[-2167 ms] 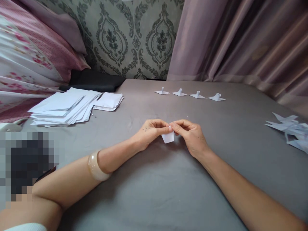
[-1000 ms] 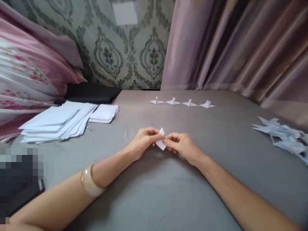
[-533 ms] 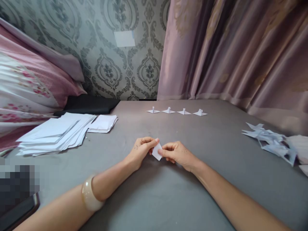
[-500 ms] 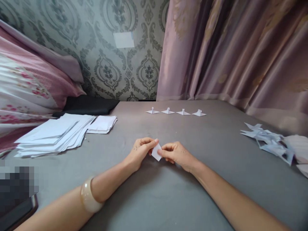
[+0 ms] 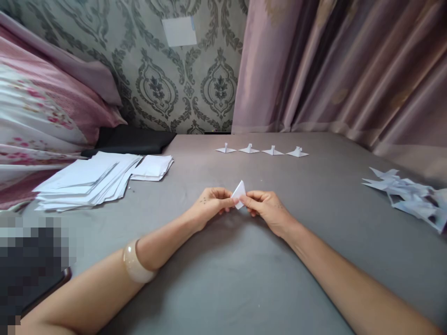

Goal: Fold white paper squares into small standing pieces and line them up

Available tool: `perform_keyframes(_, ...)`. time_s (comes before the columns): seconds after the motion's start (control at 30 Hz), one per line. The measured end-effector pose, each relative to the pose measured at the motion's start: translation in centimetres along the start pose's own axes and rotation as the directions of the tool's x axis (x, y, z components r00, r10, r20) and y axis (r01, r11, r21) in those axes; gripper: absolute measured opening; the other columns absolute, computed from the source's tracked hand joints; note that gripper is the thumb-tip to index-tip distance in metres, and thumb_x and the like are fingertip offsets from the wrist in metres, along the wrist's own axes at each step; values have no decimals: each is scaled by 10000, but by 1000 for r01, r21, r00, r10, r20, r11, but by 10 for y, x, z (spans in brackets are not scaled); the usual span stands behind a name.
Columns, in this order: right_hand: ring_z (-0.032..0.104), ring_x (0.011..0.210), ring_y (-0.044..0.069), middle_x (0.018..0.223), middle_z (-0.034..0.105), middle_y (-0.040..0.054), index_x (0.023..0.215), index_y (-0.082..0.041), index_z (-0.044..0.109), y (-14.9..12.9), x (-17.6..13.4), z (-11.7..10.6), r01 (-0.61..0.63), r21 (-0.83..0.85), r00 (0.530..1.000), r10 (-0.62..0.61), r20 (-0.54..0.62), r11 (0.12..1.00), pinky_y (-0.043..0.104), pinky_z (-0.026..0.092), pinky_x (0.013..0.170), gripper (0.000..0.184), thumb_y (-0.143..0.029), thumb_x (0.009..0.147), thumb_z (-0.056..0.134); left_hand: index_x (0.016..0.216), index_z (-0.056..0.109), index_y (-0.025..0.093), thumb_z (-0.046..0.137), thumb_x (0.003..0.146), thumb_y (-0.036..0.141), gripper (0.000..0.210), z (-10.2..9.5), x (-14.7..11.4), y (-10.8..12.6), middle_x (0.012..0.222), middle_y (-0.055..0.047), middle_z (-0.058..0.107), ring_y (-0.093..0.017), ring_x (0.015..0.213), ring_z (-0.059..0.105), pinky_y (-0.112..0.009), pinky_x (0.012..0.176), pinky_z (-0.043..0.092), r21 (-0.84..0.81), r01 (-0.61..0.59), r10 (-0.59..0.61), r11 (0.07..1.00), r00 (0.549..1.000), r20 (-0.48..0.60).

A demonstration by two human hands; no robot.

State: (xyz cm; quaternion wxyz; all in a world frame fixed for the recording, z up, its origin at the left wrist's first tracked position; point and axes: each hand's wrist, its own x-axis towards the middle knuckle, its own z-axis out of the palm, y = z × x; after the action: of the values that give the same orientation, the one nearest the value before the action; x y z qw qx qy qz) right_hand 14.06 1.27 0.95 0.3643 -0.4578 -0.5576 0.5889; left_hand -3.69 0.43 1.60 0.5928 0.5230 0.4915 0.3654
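Note:
A small folded piece of white paper (image 5: 239, 191) is pinched between my two hands over the grey tabletop (image 5: 223, 279), its pointed end upward. My left hand (image 5: 217, 201) grips its lower left side, the thumb pressed on the front. On the other side my right hand (image 5: 265, 205) holds the lower right, thumb and forefinger closed on it. Both thumbs nearly meet at the paper's lower part. The remaining fingers curl behind and are partly hidden. Beyond the hands stands a row of several folded paper birds (image 5: 249, 149).
At the left lie a large stack of white sheets (image 5: 87, 179) and a smaller stack of paper squares (image 5: 152, 166). A black cloth (image 5: 132, 140) is behind them. Several paper shapes (image 5: 408, 195) are heaped at the right. A dark, pixelated object (image 5: 33, 274) is at the lower left.
The paper has been turned so that its point faces up. My left thumb has moved from its top to its lower part. The camera view has tilted down slightly.

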Motion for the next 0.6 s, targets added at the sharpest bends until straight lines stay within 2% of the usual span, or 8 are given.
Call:
perform_keyframes(0.1,388,521,76,555,493,-34,690,-160,684,-1,0,0,-6,-2,1000,6,8,1000,246,307,526,338,-497,676,697,656,632,117,695,702,431,324,0,0,1,597,-8,550,-85,549,442,-218,519,300,6,0,0,1000,1000,-14)
perform_keyframes(0.27,421,539,73,605,546,-26,699,-161,679,2,0,3,-6,-56,1000,7,20,998,235,321,526,290,-445,670,729,741,636,134,726,693,433,316,-2,3,-5,666,5,561,-83,597,453,-208,558,324,-5,-59,59,998,997,-41)
perform_keyframes(0.37,463,570,77,698,619,-9,818,-183,704,1,-1,3,-9,-67,998,13,61,998,227,336,526,287,-432,678,730,740,643,136,728,698,443,321,-4,4,-7,667,11,557,-77,599,439,-203,559,316,-17,-80,79,997,996,-52)
perform_keyframes(0.47,491,580,83,736,645,1,915,-197,702,-1,-2,2,-27,-43,998,29,53,999,230,358,533,333,-442,690,717,727,649,135,734,690,453,332,-4,4,-6,628,23,537,-65,566,404,-198,536,287,-17,-88,86,996,992,-98)
perform_keyframes(0.6,471,555,81,647,607,-16,803,-179,703,-3,0,0,2,-34,1000,-2,0,999,240,362,542,287,-439,681,720,718,657,127,739,676,462,348,-4,4,-1,598,27,535,-64,545,411,-201,533,299,-4,-65,64,998,991,-114)
